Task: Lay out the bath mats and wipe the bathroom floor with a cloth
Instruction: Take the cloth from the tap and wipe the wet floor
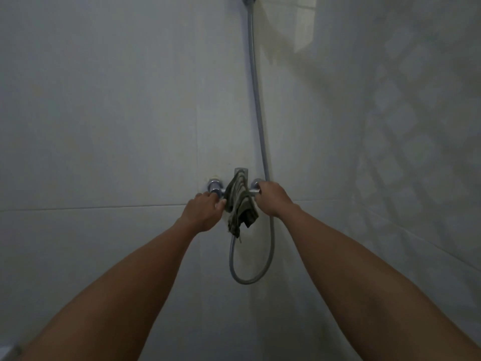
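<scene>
A dark green striped cloth (240, 203) hangs draped over the middle of the chrome shower mixer (241, 173) on the white tiled wall. My left hand (205, 211) curls around the mixer's left end, fingers touching the cloth's left edge. On the other side, my right hand (273, 198) is closed around the right tap knob, which is mostly hidden under the fingers. Both arms reach forward at full stretch. No bath mat or floor is in view.
A grey shower hose (256, 100) runs down from a holder at the top edge, passes behind my right hand and loops below the mixer (260, 277). A pale patterned shower curtain (406, 121) hangs at the right. A tile grout line crosses the wall at hand height.
</scene>
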